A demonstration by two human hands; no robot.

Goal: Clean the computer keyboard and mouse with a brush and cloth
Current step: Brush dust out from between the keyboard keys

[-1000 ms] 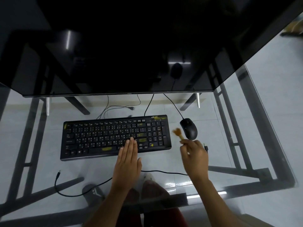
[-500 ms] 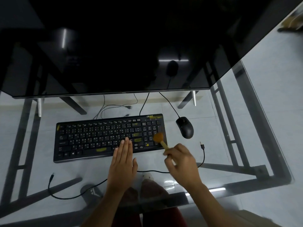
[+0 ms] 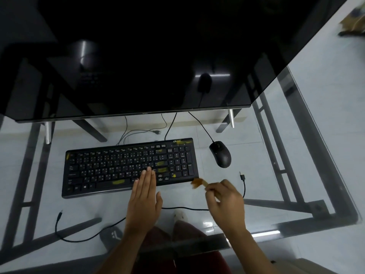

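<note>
A black keyboard (image 3: 110, 167) with yellow smears lies on the glass desk (image 3: 256, 186). My left hand (image 3: 145, 196) rests flat on its near edge, fingers together, pinning it down. My right hand (image 3: 225, 198) pinches a small brush (image 3: 198, 182) whose tan bristles touch the keyboard's near right corner. A black wired mouse (image 3: 220, 154) sits to the right of the keyboard, apart from both hands. No cloth is in view.
A large dark monitor (image 3: 138, 56) overhangs the back of the desk. A loose black cable (image 3: 185, 208) runs along the near side, with one plug (image 3: 242, 177) right of my right hand. My knees and the desk frame show through the glass.
My right hand brought the brush from beside the mouse leftward onto the number pad, then swept it down to the keyboard's near right corner. My left hand stayed on the keyboard.
</note>
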